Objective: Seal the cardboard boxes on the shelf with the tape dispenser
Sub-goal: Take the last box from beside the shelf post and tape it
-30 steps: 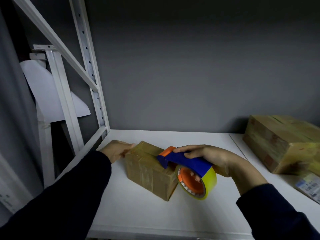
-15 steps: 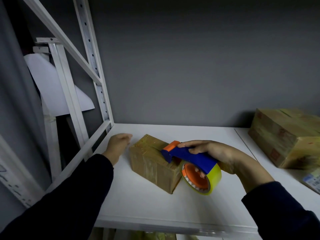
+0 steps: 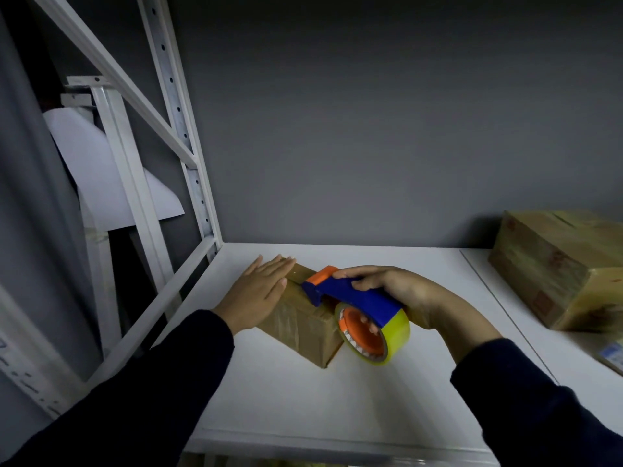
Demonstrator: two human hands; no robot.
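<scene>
Left hand (image 3: pixel 259 294) moving from beside box (image 3: pixel 303 328) onto top, fingers flat together; right hand (image 3: pixel 404 291) gripping dispenser (image 3: pixel 364 299); bracing for taping.

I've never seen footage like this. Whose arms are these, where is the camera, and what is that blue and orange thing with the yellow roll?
There is no machine here. A person wears a camera on the head, so you look down at their own two hands. The left hand lies flat, fingers straight, on a small cardboard box. The right hand grips a tape dispenser that carries a yellow tape roll. Its orange front end sits at the box's top. The box stands on a white shelf, and a larger cardboard box sits to the right.
</scene>
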